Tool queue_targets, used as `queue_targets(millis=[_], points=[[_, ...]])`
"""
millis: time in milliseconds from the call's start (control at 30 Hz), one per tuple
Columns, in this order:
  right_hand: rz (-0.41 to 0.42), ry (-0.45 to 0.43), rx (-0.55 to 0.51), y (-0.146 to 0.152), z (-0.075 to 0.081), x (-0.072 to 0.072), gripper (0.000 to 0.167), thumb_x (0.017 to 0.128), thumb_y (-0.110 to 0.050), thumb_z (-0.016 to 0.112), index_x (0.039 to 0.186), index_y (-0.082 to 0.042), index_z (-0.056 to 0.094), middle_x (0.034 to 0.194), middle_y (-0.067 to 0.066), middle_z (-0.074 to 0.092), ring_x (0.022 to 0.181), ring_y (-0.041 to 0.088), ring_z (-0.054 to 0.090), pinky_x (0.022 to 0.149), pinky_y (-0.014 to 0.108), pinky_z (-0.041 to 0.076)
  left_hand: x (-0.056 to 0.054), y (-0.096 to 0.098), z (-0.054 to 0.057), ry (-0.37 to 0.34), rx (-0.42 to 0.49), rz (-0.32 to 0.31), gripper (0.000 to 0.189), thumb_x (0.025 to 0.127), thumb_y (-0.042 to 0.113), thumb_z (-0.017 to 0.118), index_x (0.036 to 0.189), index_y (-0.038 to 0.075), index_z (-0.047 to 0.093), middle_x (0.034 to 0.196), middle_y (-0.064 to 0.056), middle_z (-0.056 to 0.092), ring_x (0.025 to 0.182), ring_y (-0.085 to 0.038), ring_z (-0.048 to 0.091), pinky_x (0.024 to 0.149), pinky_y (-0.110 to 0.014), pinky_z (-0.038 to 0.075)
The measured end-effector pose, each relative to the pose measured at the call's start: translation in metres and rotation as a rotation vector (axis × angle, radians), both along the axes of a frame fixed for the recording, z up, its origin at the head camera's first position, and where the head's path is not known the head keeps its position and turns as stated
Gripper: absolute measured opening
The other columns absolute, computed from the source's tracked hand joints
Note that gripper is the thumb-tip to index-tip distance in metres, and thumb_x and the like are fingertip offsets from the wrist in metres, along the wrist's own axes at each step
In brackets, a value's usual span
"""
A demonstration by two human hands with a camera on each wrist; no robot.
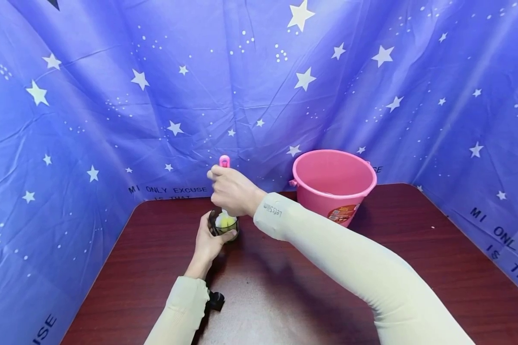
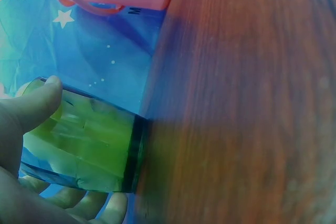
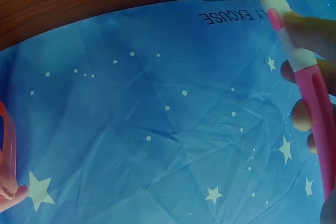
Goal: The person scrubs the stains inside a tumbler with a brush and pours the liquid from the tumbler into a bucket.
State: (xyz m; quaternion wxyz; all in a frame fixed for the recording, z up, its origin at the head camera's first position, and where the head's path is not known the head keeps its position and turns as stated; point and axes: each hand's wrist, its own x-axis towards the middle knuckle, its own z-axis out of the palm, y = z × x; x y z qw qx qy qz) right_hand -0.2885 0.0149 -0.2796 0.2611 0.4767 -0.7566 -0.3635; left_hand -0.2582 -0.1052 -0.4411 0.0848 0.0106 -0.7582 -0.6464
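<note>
A dark see-through glass (image 2: 94,145) stands upright, its base at the tabletop. My left hand (image 1: 209,242) grips it round the side, thumb on the near side and the other fingers across from it. My right hand (image 1: 235,191) is above the glass and holds a cup brush by its pink and white handle (image 3: 318,108). The brush's yellow and white sponge head (image 1: 226,221) is down inside the glass, partly seen through its wall. In the right wrist view the fingers wrap round the handle, with the thumb near its white part.
A pink bucket (image 1: 334,179) with an orange label stands at the back right of the dark red-brown table (image 1: 311,297). Blue cloth (image 1: 224,96) with stars hangs behind the table and along both sides. A black strap device (image 1: 216,301) sits at the left wrist.
</note>
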Motion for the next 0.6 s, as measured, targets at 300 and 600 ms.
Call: queue_targets(millis=[300,600], points=[[0.07,0.094,0.03,-0.008,-0.004,0.002,0.018,0.085,-0.024,0.053,0.083,-0.019,0.07,0.078,0.0,0.065,0.094,0.023,0.037,0.09,0.037,0.023,-0.001,0.0,-0.001,0.015,0.0,-0.018,0.081,0.071,0.004,0.082,0.138,0.011,0.038,0.127,-0.013,0.054,0.111,-0.026,0.05,0.095,-0.04,0.038],[0.043,0.176,0.038,-0.016,-0.009,0.0,0.024,0.089,-0.014,0.047,0.086,-0.02,0.071,0.083,0.002,0.065,0.096,0.024,0.037,0.092,0.037,0.023,0.0,0.0,-0.001,0.004,-0.014,0.002,0.079,0.071,0.004,0.082,0.137,0.012,0.039,0.124,-0.012,0.054,0.109,-0.026,0.05,0.092,-0.04,0.04]])
